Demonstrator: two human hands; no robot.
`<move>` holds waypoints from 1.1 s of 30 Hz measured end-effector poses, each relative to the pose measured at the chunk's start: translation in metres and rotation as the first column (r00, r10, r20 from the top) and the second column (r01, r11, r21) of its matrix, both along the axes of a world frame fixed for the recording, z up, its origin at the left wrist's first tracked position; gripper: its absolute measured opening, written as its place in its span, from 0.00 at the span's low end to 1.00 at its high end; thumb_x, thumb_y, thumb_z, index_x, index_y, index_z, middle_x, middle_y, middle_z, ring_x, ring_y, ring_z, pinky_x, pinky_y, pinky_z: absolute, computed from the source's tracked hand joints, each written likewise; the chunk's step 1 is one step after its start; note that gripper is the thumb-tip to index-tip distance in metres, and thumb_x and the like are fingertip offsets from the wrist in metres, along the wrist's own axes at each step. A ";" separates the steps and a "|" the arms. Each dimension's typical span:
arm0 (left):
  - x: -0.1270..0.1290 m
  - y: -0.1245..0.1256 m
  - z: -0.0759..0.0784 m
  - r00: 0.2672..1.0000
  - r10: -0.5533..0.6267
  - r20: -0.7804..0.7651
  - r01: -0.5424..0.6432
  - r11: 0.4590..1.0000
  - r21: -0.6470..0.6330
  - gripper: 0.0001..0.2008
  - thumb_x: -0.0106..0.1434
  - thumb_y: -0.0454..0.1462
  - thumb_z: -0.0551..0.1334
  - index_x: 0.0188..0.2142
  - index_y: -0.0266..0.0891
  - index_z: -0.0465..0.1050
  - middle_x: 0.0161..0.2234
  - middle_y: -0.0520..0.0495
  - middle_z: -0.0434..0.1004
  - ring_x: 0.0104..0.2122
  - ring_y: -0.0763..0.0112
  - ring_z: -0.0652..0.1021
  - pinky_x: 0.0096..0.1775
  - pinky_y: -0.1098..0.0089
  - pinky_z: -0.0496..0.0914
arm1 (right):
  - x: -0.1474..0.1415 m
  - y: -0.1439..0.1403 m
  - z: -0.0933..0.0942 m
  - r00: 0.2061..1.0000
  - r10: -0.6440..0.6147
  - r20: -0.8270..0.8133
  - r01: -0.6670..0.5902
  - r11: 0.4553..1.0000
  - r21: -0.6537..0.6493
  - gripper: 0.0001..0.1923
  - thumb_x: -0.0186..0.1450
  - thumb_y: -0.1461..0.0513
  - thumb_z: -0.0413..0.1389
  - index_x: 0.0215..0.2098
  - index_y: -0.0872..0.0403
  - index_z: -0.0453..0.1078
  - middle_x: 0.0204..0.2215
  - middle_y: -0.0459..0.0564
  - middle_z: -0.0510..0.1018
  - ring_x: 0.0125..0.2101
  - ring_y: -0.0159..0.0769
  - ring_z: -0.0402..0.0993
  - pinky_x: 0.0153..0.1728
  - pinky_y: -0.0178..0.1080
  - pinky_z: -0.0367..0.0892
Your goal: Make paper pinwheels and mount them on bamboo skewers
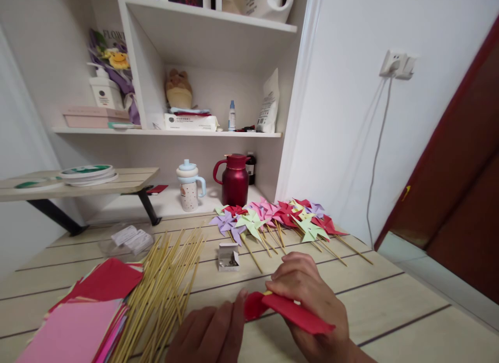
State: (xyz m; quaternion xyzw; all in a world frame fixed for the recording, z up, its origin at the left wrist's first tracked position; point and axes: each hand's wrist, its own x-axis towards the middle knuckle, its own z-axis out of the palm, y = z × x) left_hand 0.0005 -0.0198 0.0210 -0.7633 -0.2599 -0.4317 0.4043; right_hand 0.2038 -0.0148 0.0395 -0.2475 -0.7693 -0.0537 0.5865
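Both hands are bare and held low, close together, a narrow gap between them. From here I see the left hand (210,334) mostly from the back, its fingers (220,321) bent and lying side by side, the innermost digit reaching up toward the other hand; its wrist is out of my sight. The right hand (312,298) sits a little higher, curled in a grip, knuckles raised, fingertips turned leftward. Its wrist (356,352) slants in from the right.

Head camera: single view, forward and down
Looks from close above left hand (210,332) and right hand (319,293), across the tabletop (390,295), toward shelving (218,46) and wall (343,118).
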 end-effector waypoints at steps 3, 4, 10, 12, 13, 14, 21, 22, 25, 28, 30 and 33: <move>0.003 0.002 -0.002 0.991 -0.043 0.123 0.051 0.997 -0.061 0.11 0.67 0.26 0.54 0.40 0.34 0.76 0.28 0.47 0.78 0.28 0.72 0.77 0.33 0.69 0.68 | 0.005 0.003 -0.002 0.998 0.011 0.054 -0.012 1.000 0.025 0.09 0.68 0.65 0.53 0.43 0.52 0.73 0.28 0.49 0.80 0.31 0.41 0.76 0.43 0.52 0.67; 0.004 0.002 -0.001 0.988 -0.058 0.144 0.069 0.995 -0.071 0.11 0.67 0.27 0.54 0.40 0.33 0.76 0.28 0.47 0.78 0.28 0.72 0.76 0.34 0.68 0.68 | 0.006 0.004 -0.001 0.997 0.015 0.077 -0.018 0.999 0.036 0.10 0.68 0.65 0.53 0.45 0.52 0.74 0.29 0.49 0.80 0.33 0.41 0.77 0.44 0.52 0.67; 0.003 0.002 0.005 0.994 -0.073 0.082 0.081 0.992 -0.093 0.11 0.67 0.27 0.55 0.42 0.33 0.76 0.27 0.50 0.79 0.28 0.74 0.76 0.39 0.67 0.65 | 0.007 0.006 0.003 0.998 0.025 0.059 -0.031 0.994 0.100 0.11 0.71 0.61 0.51 0.46 0.51 0.75 0.30 0.50 0.81 0.36 0.42 0.77 0.43 0.51 0.69; 0.005 0.001 0.001 0.990 -0.051 0.134 0.065 0.993 -0.102 0.12 0.67 0.26 0.56 0.43 0.34 0.76 0.27 0.50 0.78 0.29 0.74 0.76 0.41 0.65 0.65 | 0.006 0.006 0.004 0.998 0.034 0.044 -0.038 0.995 0.096 0.12 0.71 0.60 0.52 0.48 0.50 0.74 0.31 0.50 0.81 0.36 0.42 0.78 0.42 0.51 0.69; 0.006 0.001 -0.002 0.984 -0.039 0.173 0.058 0.993 -0.104 0.12 0.67 0.26 0.56 0.44 0.35 0.76 0.27 0.50 0.78 0.29 0.73 0.75 0.42 0.64 0.65 | 0.006 0.006 0.004 0.999 0.040 0.035 -0.043 0.995 0.092 0.12 0.70 0.60 0.52 0.50 0.49 0.74 0.31 0.50 0.82 0.37 0.43 0.78 0.42 0.51 0.70; 0.007 0.001 -0.005 0.978 -0.032 0.204 0.055 0.993 -0.106 0.13 0.67 0.26 0.55 0.44 0.36 0.76 0.27 0.50 0.78 0.29 0.73 0.75 0.43 0.64 0.65 | 0.006 0.006 0.003 0.999 0.046 0.026 -0.048 0.995 0.089 0.13 0.70 0.59 0.53 0.51 0.49 0.73 0.32 0.50 0.82 0.37 0.43 0.78 0.42 0.51 0.70; 0.011 0.000 -0.012 0.966 -0.010 0.259 0.045 0.991 -0.128 0.14 0.68 0.28 0.54 0.43 0.39 0.78 0.27 0.51 0.78 0.29 0.75 0.76 0.47 0.62 0.64 | 0.012 0.008 -0.003 0.997 0.076 0.025 -0.077 0.996 0.048 0.15 0.69 0.60 0.54 0.54 0.48 0.70 0.35 0.51 0.82 0.39 0.44 0.77 0.44 0.53 0.69; 0.011 0.000 -0.012 0.964 -0.010 0.264 0.046 0.990 -0.130 0.14 0.68 0.28 0.54 0.43 0.39 0.78 0.27 0.51 0.79 0.29 0.75 0.76 0.48 0.62 0.63 | 0.012 0.008 -0.003 0.997 0.076 0.025 -0.077 0.996 0.046 0.15 0.69 0.59 0.54 0.54 0.48 0.70 0.35 0.51 0.82 0.39 0.45 0.77 0.44 0.53 0.70; 0.012 0.000 -0.010 0.960 -0.013 0.280 0.052 0.990 -0.132 0.15 0.67 0.26 0.55 0.42 0.39 0.78 0.28 0.51 0.79 0.29 0.74 0.76 0.48 0.61 0.63 | 0.010 0.010 -0.003 0.997 0.070 0.024 -0.071 0.996 0.050 0.15 0.69 0.59 0.55 0.54 0.47 0.70 0.35 0.52 0.82 0.39 0.45 0.77 0.43 0.52 0.70; 0.009 0.001 -0.009 0.960 -0.013 0.281 0.053 0.989 -0.137 0.14 0.66 0.26 0.56 0.43 0.38 0.78 0.28 0.51 0.79 0.29 0.74 0.76 0.49 0.61 0.62 | 0.009 0.012 -0.003 0.997 0.071 0.020 -0.072 0.996 0.052 0.16 0.68 0.60 0.56 0.54 0.47 0.70 0.36 0.52 0.81 0.39 0.44 0.77 0.43 0.52 0.70; 0.005 0.004 -0.010 0.966 -0.015 0.259 0.055 0.988 -0.147 0.13 0.65 0.26 0.58 0.42 0.39 0.78 0.29 0.51 0.79 0.29 0.74 0.77 0.48 0.62 0.63 | 0.009 0.013 -0.005 0.998 0.064 0.024 -0.065 0.997 0.036 0.19 0.66 0.61 0.58 0.56 0.47 0.67 0.39 0.52 0.79 0.41 0.44 0.75 0.44 0.52 0.70; -0.001 0.013 -0.016 0.954 -0.019 0.300 0.078 0.979 -0.188 0.07 0.63 0.29 0.61 0.34 0.40 0.77 0.28 0.52 0.79 0.28 0.73 0.77 0.43 0.67 0.67 | 0.009 0.018 -0.010 0.999 0.013 0.034 -0.012 1.000 -0.020 0.29 0.62 0.62 0.64 0.59 0.45 0.63 0.46 0.54 0.75 0.46 0.45 0.73 0.47 0.51 0.70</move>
